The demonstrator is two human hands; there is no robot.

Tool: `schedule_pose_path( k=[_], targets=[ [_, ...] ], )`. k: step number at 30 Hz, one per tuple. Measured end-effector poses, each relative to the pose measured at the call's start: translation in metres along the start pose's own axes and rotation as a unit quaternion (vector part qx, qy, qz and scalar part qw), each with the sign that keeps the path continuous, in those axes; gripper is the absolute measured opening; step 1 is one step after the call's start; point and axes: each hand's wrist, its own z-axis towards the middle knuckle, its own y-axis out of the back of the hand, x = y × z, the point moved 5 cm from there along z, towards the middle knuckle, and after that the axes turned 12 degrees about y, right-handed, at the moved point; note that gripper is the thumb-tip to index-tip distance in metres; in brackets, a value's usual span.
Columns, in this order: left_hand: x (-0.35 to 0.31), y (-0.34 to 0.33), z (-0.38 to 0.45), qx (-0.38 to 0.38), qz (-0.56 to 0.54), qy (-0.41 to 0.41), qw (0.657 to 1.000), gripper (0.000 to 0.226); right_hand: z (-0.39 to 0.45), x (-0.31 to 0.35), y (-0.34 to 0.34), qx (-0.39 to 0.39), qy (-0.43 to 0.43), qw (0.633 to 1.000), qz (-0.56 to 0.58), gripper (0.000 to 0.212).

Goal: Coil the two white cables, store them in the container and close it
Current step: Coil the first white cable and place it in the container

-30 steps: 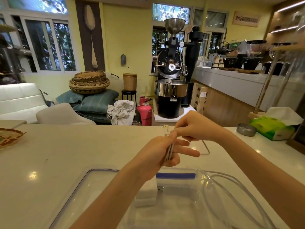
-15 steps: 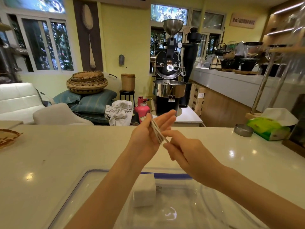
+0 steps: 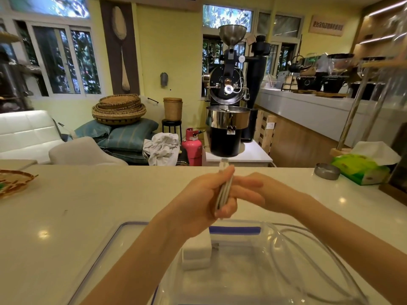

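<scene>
My left hand (image 3: pixel 198 194) is closed around a folded bundle of white cable (image 3: pixel 224 188), held upright above the counter. Right behind the bundle is my right hand (image 3: pixel 262 190), fingers extended and touching it. Whether it grips the cable is hidden. Below my arms stands a clear plastic container (image 3: pixel 253 225) with a blue strip on its far rim. More white cable (image 3: pixel 308 256) loops loosely in and over the container's right side. A white charger block (image 3: pixel 196 249) rests at the container's left wall.
The container's clear lid with blue trim (image 3: pixel 114 234) lies on the white counter (image 3: pixel 88 205) to the left. A woven tray (image 3: pixel 11 181) sits at the far left, a metal ashtray (image 3: pixel 327 171) and green tissue box (image 3: pixel 361 170) at the far right.
My left hand has turned from palm-up with spread fingers to a closed grip on the bundle and dropped slightly. My right hand moved from in front of the bundle to behind it.
</scene>
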Motion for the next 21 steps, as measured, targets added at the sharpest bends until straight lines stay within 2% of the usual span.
schedule_pose_path(
  k=[2, 5, 8, 11, 16, 18, 21],
  targets=[
    [0.011, 0.0, 0.0, -0.014, 0.049, 0.035, 0.998, 0.049, 0.003, -0.009, 0.007, -0.004, -0.011, 1.0, 0.013, 0.018],
    [0.021, 0.007, 0.006, -0.077, 0.113, 0.068, 0.988, 0.047, 0.006, -0.014, 0.017, -0.048, -0.003, 0.998, 0.046, 0.024],
    [0.025, 0.018, 0.016, -0.14, 0.129, 0.074, 0.979, 0.047, 0.007, -0.006, 0.03, -0.097, 0.016, 0.994, 0.048, 0.026],
    [0.026, 0.029, 0.026, -0.166, 0.036, 0.045, 0.984, 0.044, 0.007, 0.006, 0.037, -0.144, 0.04, 0.987, 0.05, 0.018],
    [0.018, 0.039, 0.039, -0.179, -0.117, -0.031, 0.976, 0.038, 0.004, 0.028, 0.025, -0.214, 0.066, 0.973, 0.062, 0.023],
    [0.013, 0.044, 0.041, -0.154, -0.2, -0.056, 0.966, 0.042, -0.002, 0.037, 0.021, -0.236, 0.084, 0.965, 0.074, 0.022],
    [0.002, 0.05, 0.04, -0.109, -0.237, -0.071, 0.963, 0.055, -0.009, 0.045, 0.01, -0.222, 0.113, 0.966, 0.068, 0.017]
  ],
)
